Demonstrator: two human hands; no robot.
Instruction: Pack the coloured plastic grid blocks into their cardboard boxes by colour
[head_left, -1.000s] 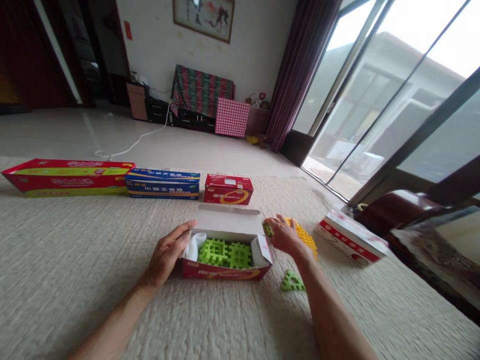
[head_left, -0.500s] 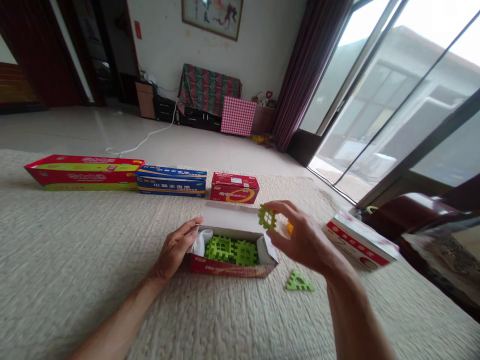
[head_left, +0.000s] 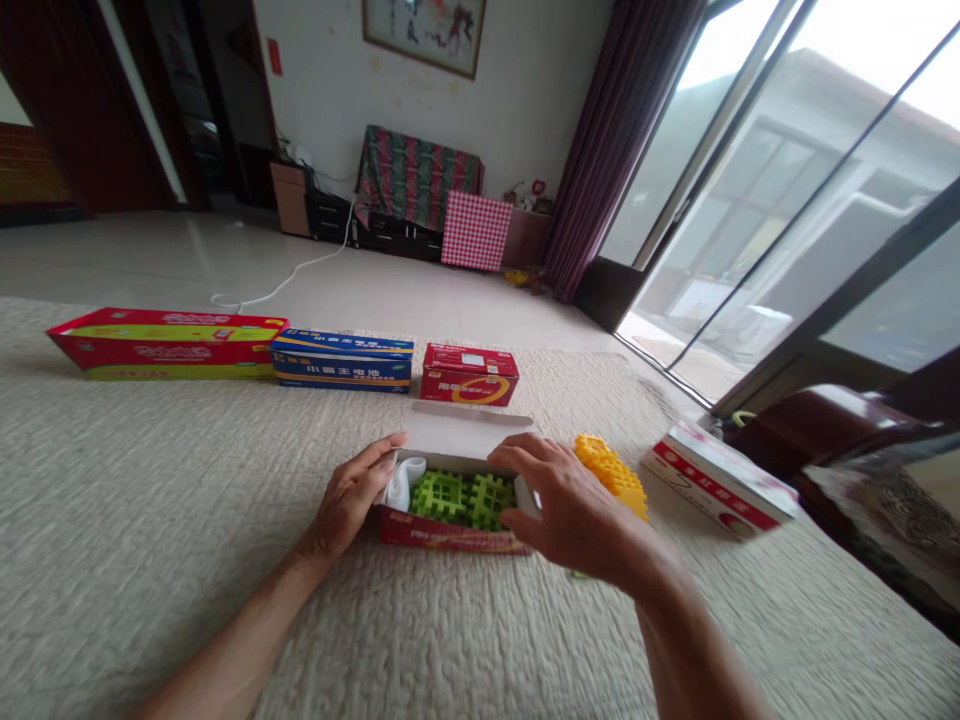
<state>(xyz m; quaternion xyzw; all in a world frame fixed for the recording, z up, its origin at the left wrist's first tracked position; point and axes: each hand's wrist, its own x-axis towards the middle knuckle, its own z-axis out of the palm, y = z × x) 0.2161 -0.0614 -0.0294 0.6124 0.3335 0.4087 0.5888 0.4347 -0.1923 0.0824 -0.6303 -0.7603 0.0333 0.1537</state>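
arched right hand [head_left: 559, 498] over right end of open red box [head_left: 450, 539], with thumb and fingers parted; could not tell any hold. touched left end with left hand [head_left: 351, 505]; could not tell grip from rest. showed green blocks [head_left: 441, 496] inside, yellow blocks [head_left: 611, 475] right, closed red box [head_left: 469, 376] beyond. called, seemingly, for bracing left end, keeping fingertips off raised lid [head_left: 466, 431].

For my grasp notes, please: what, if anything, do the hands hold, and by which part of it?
The left hand holds the open red box at its left end. Whether the right hand holds anything cannot be told.
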